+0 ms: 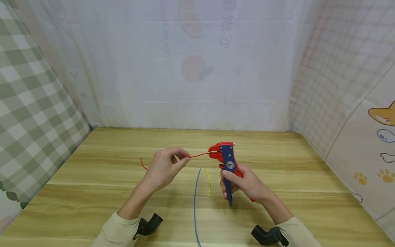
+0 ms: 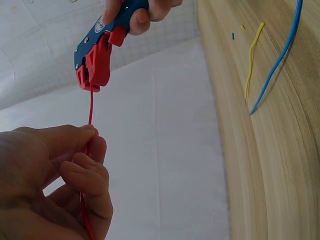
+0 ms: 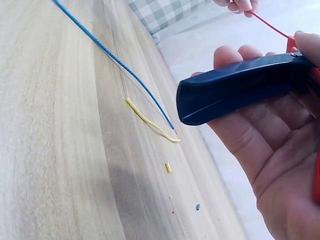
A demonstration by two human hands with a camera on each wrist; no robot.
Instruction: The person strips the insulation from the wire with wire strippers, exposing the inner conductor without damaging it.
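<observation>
My left hand (image 1: 165, 167) pinches a red wire (image 1: 199, 155) between thumb and index finger, with the rest of the wire running back through the palm in the left wrist view. The wire's front end reaches into the red jaws of a wire stripper (image 1: 228, 156). My right hand (image 1: 247, 181) grips that tool by its blue and red handles, held up over the table with the jaws facing left. In the right wrist view the blue handle (image 3: 240, 87) lies across the fingers. The wire's tip is hidden inside the jaws.
On the wooden table (image 1: 92, 192) lie a long blue wire (image 1: 195, 202) and a short yellow wire (image 1: 209, 183) between the forearms. Small cut bits lie nearby, among them a yellow piece (image 3: 168, 167) and a blue piece (image 3: 198, 207). Cloth sheets (image 1: 148, 68) enclose the table's back and sides.
</observation>
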